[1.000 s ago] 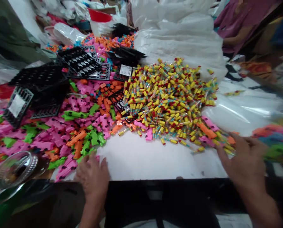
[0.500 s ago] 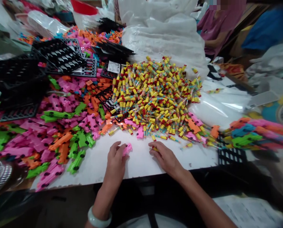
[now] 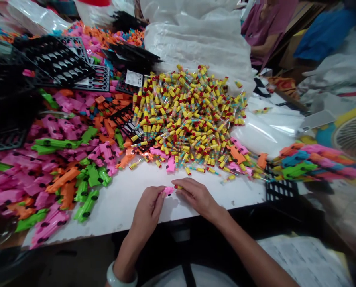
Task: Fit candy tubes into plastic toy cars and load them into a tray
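Note:
Pinched in my left hand (image 3: 149,205) is a pink toy car (image 3: 168,191), its black wheel showing. My right hand (image 3: 197,198) faces it from the right, fingers closed on a small yellow-capped tube (image 3: 178,186) with a red end; most of the tube is hidden by the fingers. Car and tube are close together above the white tabletop (image 3: 120,211). Beyond my hands lies a large heap of yellow-capped clear tubes (image 3: 189,119) with coloured contents. Another pink car (image 3: 170,164) rests at the heap's front edge.
Pink, green and orange toy cars (image 3: 55,159) pile up on the left, with black slotted trays (image 3: 55,59) behind them. Bundled cars (image 3: 303,161) lie at right near a fan (image 3: 353,133). White plastic sacks (image 3: 195,44) stand behind the heap; a person in purple (image 3: 261,32) sits beyond.
My hands have come closer together, bringing the pink car and the yellow-capped tube nearly end to end. The camera view has shifted slightly, so the surroundings sit further left.

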Motion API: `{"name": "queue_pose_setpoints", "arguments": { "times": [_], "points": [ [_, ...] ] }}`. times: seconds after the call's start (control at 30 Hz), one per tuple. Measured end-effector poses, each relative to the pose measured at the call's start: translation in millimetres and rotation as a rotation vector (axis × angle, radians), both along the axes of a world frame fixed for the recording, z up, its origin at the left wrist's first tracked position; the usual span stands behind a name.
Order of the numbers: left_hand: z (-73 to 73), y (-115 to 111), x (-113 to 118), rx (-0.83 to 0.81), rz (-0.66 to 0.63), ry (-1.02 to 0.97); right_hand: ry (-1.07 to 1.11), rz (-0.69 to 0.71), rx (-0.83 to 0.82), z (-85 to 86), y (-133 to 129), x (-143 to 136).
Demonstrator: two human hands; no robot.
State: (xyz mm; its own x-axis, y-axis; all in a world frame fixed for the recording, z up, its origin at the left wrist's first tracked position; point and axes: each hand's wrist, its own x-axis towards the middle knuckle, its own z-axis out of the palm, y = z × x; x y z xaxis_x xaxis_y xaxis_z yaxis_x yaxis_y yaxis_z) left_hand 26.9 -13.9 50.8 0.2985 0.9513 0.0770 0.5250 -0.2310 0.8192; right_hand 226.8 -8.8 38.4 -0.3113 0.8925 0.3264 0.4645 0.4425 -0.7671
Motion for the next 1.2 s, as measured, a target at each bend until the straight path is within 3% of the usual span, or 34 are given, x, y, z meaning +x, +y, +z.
{"name": "queue_pose_setpoints", "arguments": {
  "times": [0.23, 0.4, 0.5, 0.57, 0.63, 0.67, 0.73, 0.8, 0.87, 1.0, 1.2],
  "points": [
    [1.2, 1.4, 0.9, 0.014, -0.028, -0.024, -0.047, 0.020, -0.024, 1.9, -0.8, 2.8],
    [1.7, 2.3, 7.4, -0.079, 0.016, -0.091, 0.053, -0.029, -0.199, 10.4, -2.6, 0.4],
    [4.5, 1.9, 14.8, -0.093, 0.128, -0.157, 0.081, -0.104, -0.110, 7.3, -8.3, -4.3],
    [8.0, 1.2, 18.9, -0.199, 0.285, -0.235, 0.049, -0.170, 0.065, 2.0, -14.7, -8.5],
    [11.8, 0.5, 22.0, -0.425, 0.350, -0.376, -0.013, -0.146, 0.230, -2.6, -21.8, -13.0],
    [13.3, 0.3, 23.1, -0.545, 0.333, -0.458, -0.032, -0.087, 0.261, -3.8, -24.8, -14.9],
    [14.9, 0.1, 24.4, -0.658, 0.280, -0.581, -0.019, 0.029, 0.161, -3.0, -28.2, -17.0],
    [14.5, -0.3, 24.4, -0.594, 0.272, -0.572, 0.039, 0.028, -0.053, 0.6, -26.9, -15.2],
    [13.3, -1.3, 23.5, -0.504, 0.247, -0.480, 0.067, -0.063, -0.180, 4.3, -20.8, -9.2],
    [12.5, -4.7, 21.7, -0.490, 0.129, -0.355, 0.033, -0.100, -0.132, 5.1, -4.4, 6.1],
    [14.3, -6.2, 22.0, -0.450, 0.107, -0.313, -0.001, -0.029, -0.006, 1.0, 1.4, 12.2]
  ]
}}
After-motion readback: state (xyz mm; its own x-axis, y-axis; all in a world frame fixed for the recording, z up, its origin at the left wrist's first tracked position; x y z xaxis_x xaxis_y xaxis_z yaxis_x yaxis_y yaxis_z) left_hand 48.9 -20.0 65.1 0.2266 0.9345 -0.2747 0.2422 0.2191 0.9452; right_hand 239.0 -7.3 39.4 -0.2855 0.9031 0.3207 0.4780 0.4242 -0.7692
